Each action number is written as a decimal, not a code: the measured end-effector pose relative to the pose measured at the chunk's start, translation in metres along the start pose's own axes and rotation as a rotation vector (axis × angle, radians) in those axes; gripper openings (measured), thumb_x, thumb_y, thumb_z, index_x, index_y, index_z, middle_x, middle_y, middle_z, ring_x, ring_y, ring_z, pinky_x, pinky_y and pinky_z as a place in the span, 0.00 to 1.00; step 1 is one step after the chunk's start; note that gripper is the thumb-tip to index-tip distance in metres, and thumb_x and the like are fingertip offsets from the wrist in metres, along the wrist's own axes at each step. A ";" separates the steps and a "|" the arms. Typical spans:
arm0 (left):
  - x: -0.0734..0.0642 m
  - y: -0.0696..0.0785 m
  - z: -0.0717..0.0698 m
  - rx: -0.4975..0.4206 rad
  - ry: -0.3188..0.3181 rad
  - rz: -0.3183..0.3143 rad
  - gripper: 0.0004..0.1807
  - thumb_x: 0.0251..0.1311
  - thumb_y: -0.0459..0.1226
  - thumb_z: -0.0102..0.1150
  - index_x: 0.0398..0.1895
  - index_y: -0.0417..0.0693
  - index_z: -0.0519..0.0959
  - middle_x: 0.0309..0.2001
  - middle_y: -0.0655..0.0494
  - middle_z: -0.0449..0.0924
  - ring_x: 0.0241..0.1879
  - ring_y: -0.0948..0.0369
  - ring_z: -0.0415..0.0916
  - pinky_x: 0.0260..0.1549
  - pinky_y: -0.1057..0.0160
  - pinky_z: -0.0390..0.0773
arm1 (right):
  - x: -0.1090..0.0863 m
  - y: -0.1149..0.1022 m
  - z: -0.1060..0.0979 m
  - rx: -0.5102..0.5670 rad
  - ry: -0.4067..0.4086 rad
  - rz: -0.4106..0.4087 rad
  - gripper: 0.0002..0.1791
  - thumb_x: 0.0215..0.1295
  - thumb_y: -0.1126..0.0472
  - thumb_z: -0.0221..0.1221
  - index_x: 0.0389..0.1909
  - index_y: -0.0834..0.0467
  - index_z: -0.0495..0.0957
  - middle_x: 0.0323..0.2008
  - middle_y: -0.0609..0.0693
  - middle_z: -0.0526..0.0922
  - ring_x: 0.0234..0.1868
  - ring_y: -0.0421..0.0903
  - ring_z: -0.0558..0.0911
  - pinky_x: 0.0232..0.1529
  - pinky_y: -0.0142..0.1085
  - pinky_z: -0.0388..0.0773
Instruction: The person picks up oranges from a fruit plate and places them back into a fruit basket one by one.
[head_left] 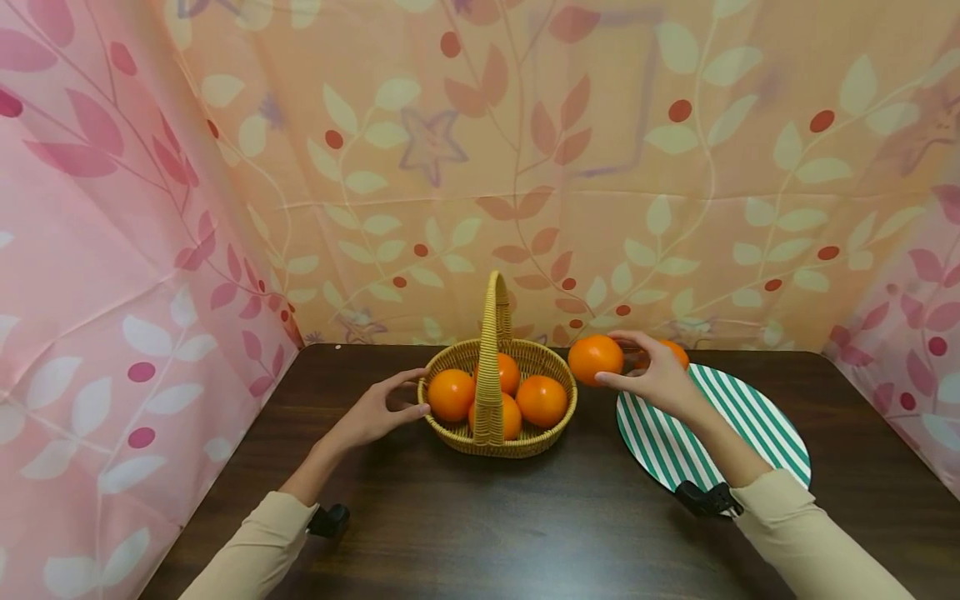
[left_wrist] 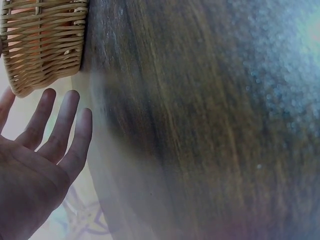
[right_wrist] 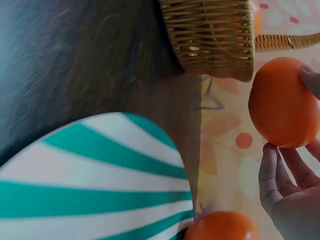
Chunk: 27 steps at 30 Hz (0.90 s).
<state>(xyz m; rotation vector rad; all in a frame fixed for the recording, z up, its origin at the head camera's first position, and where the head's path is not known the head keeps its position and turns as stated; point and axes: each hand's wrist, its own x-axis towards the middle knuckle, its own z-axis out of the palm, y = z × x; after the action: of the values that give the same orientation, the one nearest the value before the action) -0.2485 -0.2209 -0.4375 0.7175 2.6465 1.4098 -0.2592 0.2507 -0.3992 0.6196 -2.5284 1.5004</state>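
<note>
A wicker basket (head_left: 450,437) with a tall handle (head_left: 490,367) stands at the back of the table and holds several oranges (head_left: 542,401). My left hand (head_left: 372,414) is at the basket's left rim, thumb and fingertips touching or very near it; the left wrist view shows its fingers spread and fairly straight. Just right of the basket, my right hand (head_left: 662,379) holds an orange (head_left: 595,360) in the air between thumb and fingers. Another orange (head_left: 676,353), partly hidden behind that hand, sits at the far edge of a round green-and-white striped plate (head_left: 757,425).
The dark wooden table (head_left: 480,533) stretches toward me, with a bright reflection near the front. Patterned cloth (head_left: 450,167) hangs close behind the table's back edge and at both sides. A black wrist camera (head_left: 705,498) sits over the plate's near edge.
</note>
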 end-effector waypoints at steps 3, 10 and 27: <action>0.000 0.000 0.000 -0.004 -0.003 0.000 0.35 0.67 0.41 0.68 0.74 0.47 0.68 0.61 0.36 0.74 0.49 0.44 0.81 0.44 0.58 0.83 | 0.006 -0.004 0.005 0.022 -0.007 -0.013 0.35 0.60 0.58 0.74 0.67 0.59 0.72 0.61 0.58 0.76 0.55 0.58 0.81 0.43 0.36 0.82; 0.000 -0.001 0.000 0.014 0.004 0.000 0.35 0.66 0.41 0.68 0.74 0.47 0.68 0.60 0.37 0.75 0.48 0.45 0.82 0.44 0.54 0.83 | 0.023 -0.013 0.016 0.073 -0.035 -0.029 0.35 0.61 0.59 0.74 0.68 0.57 0.73 0.62 0.56 0.76 0.56 0.57 0.80 0.45 0.38 0.82; 0.000 0.003 0.000 0.013 0.011 0.007 0.35 0.66 0.41 0.69 0.74 0.45 0.69 0.61 0.39 0.75 0.56 0.38 0.76 0.51 0.40 0.77 | 0.052 -0.013 0.041 0.097 -0.086 -0.035 0.35 0.60 0.60 0.74 0.67 0.59 0.73 0.61 0.58 0.76 0.58 0.57 0.79 0.51 0.44 0.81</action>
<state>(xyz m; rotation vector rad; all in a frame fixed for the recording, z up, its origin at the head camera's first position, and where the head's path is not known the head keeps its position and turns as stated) -0.2475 -0.2194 -0.4355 0.7227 2.6669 1.4033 -0.2967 0.1954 -0.3920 0.7542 -2.5040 1.6264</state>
